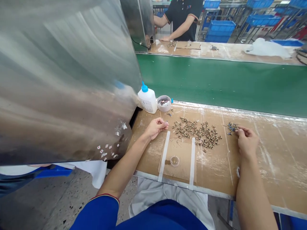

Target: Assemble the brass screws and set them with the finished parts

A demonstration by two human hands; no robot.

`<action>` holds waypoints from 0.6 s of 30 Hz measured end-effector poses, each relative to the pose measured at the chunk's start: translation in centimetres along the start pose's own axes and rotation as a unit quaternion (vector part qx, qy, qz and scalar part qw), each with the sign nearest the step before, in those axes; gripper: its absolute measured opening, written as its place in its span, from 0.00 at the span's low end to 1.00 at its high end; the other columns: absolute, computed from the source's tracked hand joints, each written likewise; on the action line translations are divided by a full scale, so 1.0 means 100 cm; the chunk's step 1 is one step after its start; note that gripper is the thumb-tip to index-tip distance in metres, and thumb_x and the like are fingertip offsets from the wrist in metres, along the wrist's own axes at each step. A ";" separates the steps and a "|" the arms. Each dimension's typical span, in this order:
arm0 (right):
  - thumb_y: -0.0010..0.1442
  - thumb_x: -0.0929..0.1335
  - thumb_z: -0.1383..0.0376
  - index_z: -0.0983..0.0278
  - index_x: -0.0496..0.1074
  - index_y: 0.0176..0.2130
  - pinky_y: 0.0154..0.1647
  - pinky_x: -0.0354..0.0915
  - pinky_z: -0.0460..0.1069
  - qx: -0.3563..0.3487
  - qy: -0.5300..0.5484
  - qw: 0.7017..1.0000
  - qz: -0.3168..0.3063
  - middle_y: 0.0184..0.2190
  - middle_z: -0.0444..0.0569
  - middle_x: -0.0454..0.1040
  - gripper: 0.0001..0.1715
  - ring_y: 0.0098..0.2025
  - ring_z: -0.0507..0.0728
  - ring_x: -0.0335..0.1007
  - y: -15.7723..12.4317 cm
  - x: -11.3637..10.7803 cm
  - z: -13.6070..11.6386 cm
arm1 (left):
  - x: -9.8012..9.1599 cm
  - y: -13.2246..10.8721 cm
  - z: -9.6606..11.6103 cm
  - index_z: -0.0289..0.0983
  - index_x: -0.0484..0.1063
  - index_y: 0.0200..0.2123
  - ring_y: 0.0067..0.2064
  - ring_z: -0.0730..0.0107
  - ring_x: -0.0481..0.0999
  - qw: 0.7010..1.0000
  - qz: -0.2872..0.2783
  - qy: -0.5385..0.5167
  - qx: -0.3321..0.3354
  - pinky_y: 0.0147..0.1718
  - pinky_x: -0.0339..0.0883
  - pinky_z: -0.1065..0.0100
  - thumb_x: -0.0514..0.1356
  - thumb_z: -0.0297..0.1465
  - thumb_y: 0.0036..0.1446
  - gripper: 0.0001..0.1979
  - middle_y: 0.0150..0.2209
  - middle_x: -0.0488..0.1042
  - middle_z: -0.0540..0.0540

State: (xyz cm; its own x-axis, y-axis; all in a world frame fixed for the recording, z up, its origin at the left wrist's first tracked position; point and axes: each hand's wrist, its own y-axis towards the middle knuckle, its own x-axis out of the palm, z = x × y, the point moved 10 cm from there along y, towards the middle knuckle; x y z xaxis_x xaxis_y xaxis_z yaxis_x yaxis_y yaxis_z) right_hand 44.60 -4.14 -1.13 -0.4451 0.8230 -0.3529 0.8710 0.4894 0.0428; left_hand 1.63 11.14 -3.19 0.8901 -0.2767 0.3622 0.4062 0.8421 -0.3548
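My left hand [156, 128] is over the cardboard-covered bench, left of a loose heap of small brass-coloured metal parts [201, 132]. Its thumb and fingertips are pinched together; whatever they hold is too small to name. On the far side of the heap, my right hand [248, 141] has its curled fingertips at a little pile of blue and brass-coloured pieces [232, 126]. I cannot make out what lies between those fingers. Between my arms, near the front edge, a small clear cup [175, 161] rests on a cardboard piece held by two white tape strips.
A white bottle with a blue nozzle [148, 101] stands beside a round tub [164, 103] of scraps. A large metal housing [72, 80] walls off the left. Beyond the bench runs a green conveyor belt [216, 80], with a co-worker [183, 20] on its far side.
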 end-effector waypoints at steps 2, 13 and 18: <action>0.49 0.68 0.60 0.63 0.73 0.33 0.41 0.70 0.53 -0.006 0.003 1.000 0.000 0.26 0.46 0.74 0.11 0.34 0.58 0.74 0.000 0.001 -0.001 | 0.002 -0.001 0.005 0.34 0.65 0.28 0.27 0.78 0.75 1.000 0.003 0.022 0.022 0.31 0.71 0.73 0.82 0.38 0.30 0.31 0.24 0.74 0.54; 0.47 0.67 0.60 0.64 0.74 0.34 0.42 0.69 0.53 0.000 0.024 1.000 -0.010 0.27 0.47 0.76 0.14 0.33 0.56 0.73 0.005 0.003 0.004 | 0.004 0.000 0.019 0.33 0.78 0.32 0.29 0.71 0.79 0.972 0.032 0.201 0.114 0.32 0.75 0.70 0.68 0.39 0.44 0.15 0.27 0.80 0.46; 0.47 0.68 0.58 0.63 0.75 0.33 0.42 0.71 0.55 -0.029 0.013 0.999 -0.008 0.28 0.50 0.78 0.14 0.34 0.59 0.75 0.008 0.003 0.005 | 0.002 -0.003 0.026 0.35 0.78 0.33 0.30 0.69 0.80 0.953 0.040 0.259 0.150 0.31 0.75 0.70 0.65 0.41 0.47 0.15 0.31 0.82 0.44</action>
State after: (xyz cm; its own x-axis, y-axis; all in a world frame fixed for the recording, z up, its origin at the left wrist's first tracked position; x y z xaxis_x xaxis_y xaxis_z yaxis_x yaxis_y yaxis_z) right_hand 45.23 -3.63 -1.69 -0.4651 0.8217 -0.3294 0.8503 0.5182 0.0918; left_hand 1.18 12.01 -0.77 0.9298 -0.3324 -0.1581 0.3249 0.9430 -0.0717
